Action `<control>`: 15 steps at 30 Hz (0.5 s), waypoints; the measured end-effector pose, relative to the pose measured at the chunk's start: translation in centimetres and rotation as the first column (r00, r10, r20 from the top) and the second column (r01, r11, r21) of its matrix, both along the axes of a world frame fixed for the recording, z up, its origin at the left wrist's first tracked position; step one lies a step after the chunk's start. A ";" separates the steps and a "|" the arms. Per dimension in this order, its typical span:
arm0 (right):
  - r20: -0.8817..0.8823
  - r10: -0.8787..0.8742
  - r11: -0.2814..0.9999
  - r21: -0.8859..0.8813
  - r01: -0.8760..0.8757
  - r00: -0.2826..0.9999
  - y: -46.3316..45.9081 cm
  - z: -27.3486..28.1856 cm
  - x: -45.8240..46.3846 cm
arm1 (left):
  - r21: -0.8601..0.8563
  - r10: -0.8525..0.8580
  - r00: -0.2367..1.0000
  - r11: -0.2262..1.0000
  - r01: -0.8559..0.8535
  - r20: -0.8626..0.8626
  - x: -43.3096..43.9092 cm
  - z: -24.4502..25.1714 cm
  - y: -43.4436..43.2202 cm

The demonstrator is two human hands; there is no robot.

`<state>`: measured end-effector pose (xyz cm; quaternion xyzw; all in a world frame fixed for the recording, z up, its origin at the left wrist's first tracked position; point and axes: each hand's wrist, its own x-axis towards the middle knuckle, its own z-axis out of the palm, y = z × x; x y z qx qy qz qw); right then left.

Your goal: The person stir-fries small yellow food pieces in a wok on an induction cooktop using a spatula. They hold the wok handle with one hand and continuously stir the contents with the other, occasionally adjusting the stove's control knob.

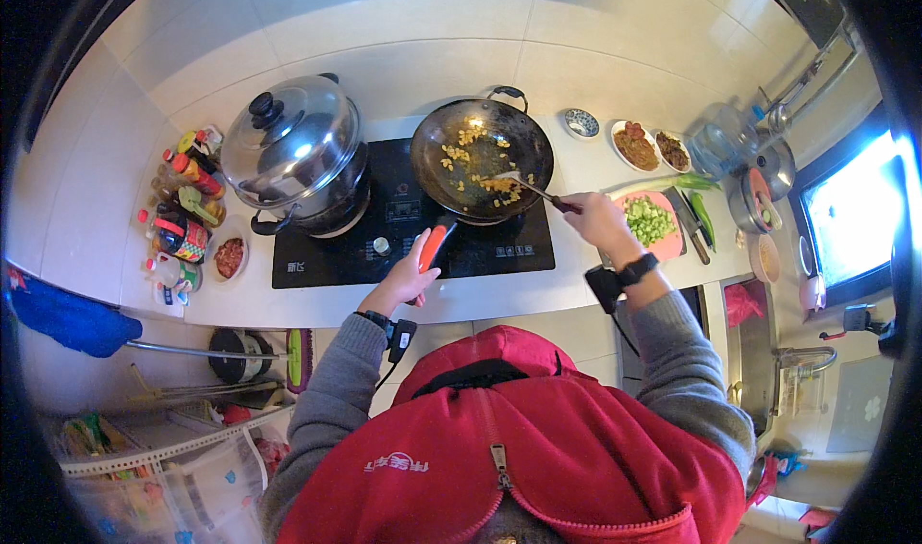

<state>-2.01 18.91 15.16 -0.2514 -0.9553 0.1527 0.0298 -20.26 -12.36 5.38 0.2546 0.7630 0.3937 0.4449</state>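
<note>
My left hand (405,279) is closed around an orange handle (432,247) at the near side of the wok (439,177); the handle appears to belong to the wok. In my right hand (603,221) is a spatula (536,190) with a dark grip and a metal shaft. Its head rests inside the wok among small yellow food pieces (455,156), whose kind I cannot tell. The wok sits on the right side of a black glass cooktop (403,256). Close to my right hand lies a pink cutting board (676,245) with chopped green vegetable (645,220).
A lidded steel pot (299,162) occupies the cooktop's left. Sauce bottles (180,234) and a dish of raw meat (229,258) stand farther left. Right of the wok are a patterned bowl (581,123), two food plates (635,146), a leek (659,184), a knife (688,227) and green peppers (700,216).
</note>
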 end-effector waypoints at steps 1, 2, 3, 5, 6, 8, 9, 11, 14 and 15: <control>-0.008 -0.008 1.000 -0.017 0.008 1.000 0.3 1.2 1.1 | -0.012 0.007 1.000 1.000 -0.007 0.004 0.0 0.1 0.1; -0.008 -0.025 0.999 -0.035 0.024 1.000 0.6 2.3 2.0 | -0.017 0.002 1.000 1.000 -0.002 -0.004 0.0 0.2 0.1; -0.006 -0.014 0.999 -0.039 0.014 1.000 0.7 3.3 2.8 | -0.025 0.001 1.000 1.000 -0.002 -0.004 0.0 0.3 0.1; 0.009 -0.002 0.999 -0.044 0.002 1.000 0.9 4.8 4.0 | -0.034 0.000 1.000 0.999 0.000 -0.005 0.0 0.4 0.1; 0.052 0.027 1.000 0.013 -0.028 0.998 0.8 5.1 4.0 | -0.034 -0.001 1.000 0.999 0.001 -0.007 0.0 0.5 0.1; 0.101 0.060 0.996 0.065 -0.067 0.993 0.3 4.3 3.4 | -0.034 -0.003 1.000 0.999 0.003 -0.010 -0.1 0.5 0.1; 0.122 0.076 0.991 0.098 -0.088 0.990 0.1 3.4 2.9 | -0.033 -0.003 1.000 0.999 0.003 -0.009 0.0 0.4 0.1; 0.108 0.021 0.996 0.088 -0.030 0.994 -0.6 0.6 0.8 | -0.023 -0.001 1.000 1.000 0.001 -0.003 -0.1 0.3 0.0; -0.079 -0.094 0.996 -0.018 0.092 0.992 -1.2 -3.5 -2.0 | -0.006 -0.015 1.000 1.000 0.015 0.008 -0.3 0.2 0.0; -0.138 -0.144 0.987 -0.086 0.133 0.980 -1.1 -4.3 -2.8 | -0.002 -0.022 1.000 1.000 0.022 0.011 -0.4 0.1 -0.1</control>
